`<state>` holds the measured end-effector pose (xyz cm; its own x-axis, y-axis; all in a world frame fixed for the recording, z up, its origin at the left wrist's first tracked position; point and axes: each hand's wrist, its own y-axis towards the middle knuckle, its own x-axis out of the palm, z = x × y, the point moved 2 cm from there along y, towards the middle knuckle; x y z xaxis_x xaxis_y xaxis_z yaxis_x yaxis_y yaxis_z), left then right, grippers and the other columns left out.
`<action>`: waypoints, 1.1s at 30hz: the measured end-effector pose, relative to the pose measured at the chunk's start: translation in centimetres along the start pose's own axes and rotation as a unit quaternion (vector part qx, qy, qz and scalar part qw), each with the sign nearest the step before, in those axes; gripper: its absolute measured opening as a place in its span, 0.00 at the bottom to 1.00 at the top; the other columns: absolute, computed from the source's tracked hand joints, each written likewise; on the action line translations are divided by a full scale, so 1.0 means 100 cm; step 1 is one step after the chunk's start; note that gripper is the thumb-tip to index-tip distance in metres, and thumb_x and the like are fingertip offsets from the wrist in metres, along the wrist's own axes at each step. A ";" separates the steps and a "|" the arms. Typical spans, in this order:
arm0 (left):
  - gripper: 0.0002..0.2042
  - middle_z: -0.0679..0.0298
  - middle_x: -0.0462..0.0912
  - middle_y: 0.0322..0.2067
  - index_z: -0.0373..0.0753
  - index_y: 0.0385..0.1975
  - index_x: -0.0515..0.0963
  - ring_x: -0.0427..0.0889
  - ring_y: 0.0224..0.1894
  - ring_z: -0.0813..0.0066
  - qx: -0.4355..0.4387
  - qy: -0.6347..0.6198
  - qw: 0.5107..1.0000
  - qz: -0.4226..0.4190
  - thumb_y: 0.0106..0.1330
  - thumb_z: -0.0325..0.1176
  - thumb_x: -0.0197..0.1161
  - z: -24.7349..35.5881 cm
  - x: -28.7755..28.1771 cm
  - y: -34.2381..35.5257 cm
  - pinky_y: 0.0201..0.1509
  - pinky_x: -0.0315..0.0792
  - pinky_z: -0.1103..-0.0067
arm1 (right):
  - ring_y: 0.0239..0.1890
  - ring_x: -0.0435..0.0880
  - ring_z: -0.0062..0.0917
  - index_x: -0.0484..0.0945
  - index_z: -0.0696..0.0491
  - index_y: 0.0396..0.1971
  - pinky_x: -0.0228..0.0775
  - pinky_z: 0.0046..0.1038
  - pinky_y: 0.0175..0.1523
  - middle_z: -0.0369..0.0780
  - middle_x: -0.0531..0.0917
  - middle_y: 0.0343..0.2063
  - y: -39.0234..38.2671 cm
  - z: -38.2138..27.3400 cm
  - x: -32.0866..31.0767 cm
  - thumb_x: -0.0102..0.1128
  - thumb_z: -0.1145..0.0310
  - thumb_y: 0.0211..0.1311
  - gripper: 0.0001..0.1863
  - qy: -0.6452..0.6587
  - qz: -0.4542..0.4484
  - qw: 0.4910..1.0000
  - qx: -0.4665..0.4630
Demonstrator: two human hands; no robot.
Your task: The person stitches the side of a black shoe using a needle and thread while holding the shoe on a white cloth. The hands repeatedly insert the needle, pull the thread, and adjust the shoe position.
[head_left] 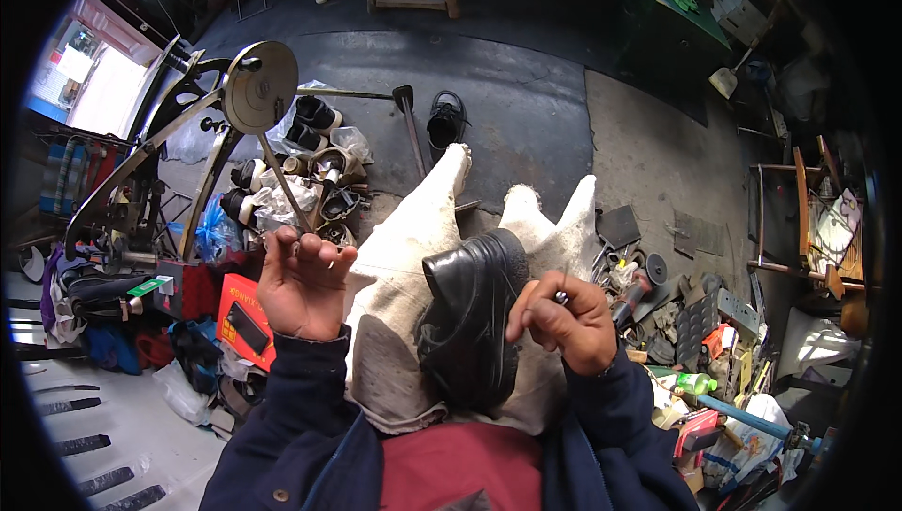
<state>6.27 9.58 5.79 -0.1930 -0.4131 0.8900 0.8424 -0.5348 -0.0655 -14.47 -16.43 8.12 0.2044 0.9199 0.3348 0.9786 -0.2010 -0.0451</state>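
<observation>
A black leather shoe (473, 314) lies across my lap, on a pale, soiled cloth (395, 257) draped over my legs. To its left, my left hand (305, 287) is raised with the palm showing and the fingers curled. A faint thread (381, 273) runs from those fingers toward the shoe. My right hand (568, 321) is closed at the shoe's right side, thumb and fingers pinched round a thin metal tool (561, 298). Most of that tool is hidden in the grip, so its exact kind cannot be made out.
A hand-cranked machine with a round metal wheel (260, 87) stands at left, beside piled shoes (315, 116). Another black shoe (447, 123) sits on the floor ahead. A phone (249, 327) lies on a red box at left. Tools and scraps (700, 323) crowd the right.
</observation>
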 end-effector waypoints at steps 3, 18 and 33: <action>0.17 0.67 0.67 0.23 0.40 0.39 0.77 0.69 0.25 0.71 0.019 0.025 0.998 0.054 0.85 0.44 0.48 -0.009 0.005 0.001 0.41 0.78 0.66 | 0.18 0.78 0.22 0.79 0.59 0.26 0.69 0.23 0.27 0.40 0.83 0.22 0.008 0.002 0.010 0.74 0.72 0.64 0.11 -0.387 0.035 0.916 -0.101; 0.17 0.72 0.52 0.13 0.43 0.26 0.68 0.48 0.13 0.79 0.020 0.152 0.971 0.183 0.82 0.40 0.50 0.093 -0.087 -0.023 0.16 0.50 0.77 | 0.16 0.79 0.35 0.74 0.53 0.20 0.69 0.33 0.22 0.40 0.78 0.17 0.010 0.025 0.032 0.77 0.74 0.56 0.16 -0.464 0.131 0.868 -0.117; 0.17 0.61 0.83 0.26 0.41 0.28 0.75 0.87 0.29 0.62 -0.044 0.265 0.925 0.268 0.80 0.44 0.55 0.095 -0.115 -0.073 0.43 0.85 0.61 | 0.16 0.80 0.31 0.76 0.55 0.22 0.68 0.31 0.22 0.42 0.80 0.18 0.002 0.019 0.030 0.75 0.74 0.61 0.14 -0.437 0.149 0.873 -0.156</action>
<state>7.15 25.20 0.34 0.0012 -0.9272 0.3746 0.8488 -0.1970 -0.4906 -13.57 -13.06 7.30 0.5243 0.6890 -0.5005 0.8515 -0.4323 0.2968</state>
